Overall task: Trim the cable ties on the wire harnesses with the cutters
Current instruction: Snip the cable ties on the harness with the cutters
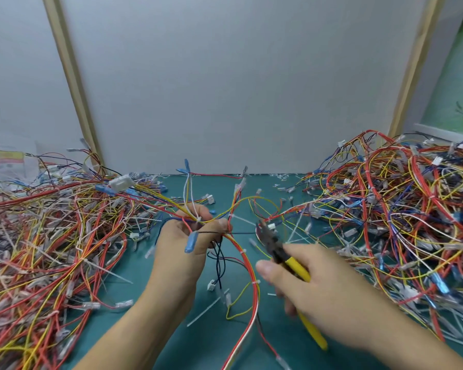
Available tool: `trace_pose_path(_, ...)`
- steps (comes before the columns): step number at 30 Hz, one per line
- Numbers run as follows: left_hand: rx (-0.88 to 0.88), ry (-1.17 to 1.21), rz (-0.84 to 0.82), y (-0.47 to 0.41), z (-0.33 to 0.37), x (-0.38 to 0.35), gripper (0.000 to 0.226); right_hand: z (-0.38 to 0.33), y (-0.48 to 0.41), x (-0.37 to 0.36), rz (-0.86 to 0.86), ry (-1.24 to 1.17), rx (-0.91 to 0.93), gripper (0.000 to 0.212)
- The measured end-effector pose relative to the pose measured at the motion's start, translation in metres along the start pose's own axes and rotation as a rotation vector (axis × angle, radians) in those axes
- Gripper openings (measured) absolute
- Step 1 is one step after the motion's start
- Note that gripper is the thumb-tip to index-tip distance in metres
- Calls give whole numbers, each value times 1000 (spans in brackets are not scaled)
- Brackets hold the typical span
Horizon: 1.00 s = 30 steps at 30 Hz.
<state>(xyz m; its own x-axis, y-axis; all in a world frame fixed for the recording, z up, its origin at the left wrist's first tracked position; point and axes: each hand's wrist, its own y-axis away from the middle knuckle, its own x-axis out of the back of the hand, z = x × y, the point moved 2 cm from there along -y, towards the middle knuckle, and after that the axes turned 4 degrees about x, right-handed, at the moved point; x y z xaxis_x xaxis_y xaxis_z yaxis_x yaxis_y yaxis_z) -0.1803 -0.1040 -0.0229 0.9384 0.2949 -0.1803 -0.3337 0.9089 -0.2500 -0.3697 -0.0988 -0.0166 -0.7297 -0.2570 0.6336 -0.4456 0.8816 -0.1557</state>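
Cutters (274,245), gripped in the right hand (321,287), hover beside the cable tie (242,220) tail jutting just beyond where the left hand (182,244) pinches the harness (245,259), so best nip flush at the head, clear of wires.

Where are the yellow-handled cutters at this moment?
In the head view, the cutters are right of centre, gripped by the right hand over the green mat; their tips point toward the wire harness that the left hand holds.

The cutters (278,249) blur at the tip, handles half hidden inside the right hand (329,297); the nine o'clock harness pile (51,236) runs off-frame
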Motion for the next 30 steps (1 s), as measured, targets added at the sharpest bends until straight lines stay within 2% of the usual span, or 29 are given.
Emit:
trace_pose_path(4, 68, -147, 129, -17, -5, -11, 41, 5, -2, -5, -107, -193, -113, 38)
trace_pose_path(6, 74, -148, 125, -13, -2, -12, 39, 3, -2, -6, -122, -268, -137, 32)
trace_pose_path(10, -16, -64, 6, 7, 9, -5, 29, -5, 1, 0, -172, -352, -174, 34)
trace_pose_path(14, 177, -264, 78, -17, 2, -14, 32, -10, 5, 12, -346, -300, -208, 39)
trace_pose_path(17, 154, -189, 231, -23, 5, -12, 39, -11, 9, 18, -491, -215, -230, 42)
trace_pose_path(21, 291, -275, 199, -32, 5, -18, 39, -16, 12, 28, -643, -207, -177, 43)
trace_pose_path(24, 206, -207, 272, -29, 8, -13, 34, -15, 12, 33, -696, -189, -132, 44)
trace_pose_path(27, 32, -94, 274, -8, 9, 0, 16, -6, 10, 31, -656, -130, -155, 42)
trace_pose_path(30, -62, -27, 257, -2, 2, 10, 20, 1, 10, 31, -667, -230, -157, 46)
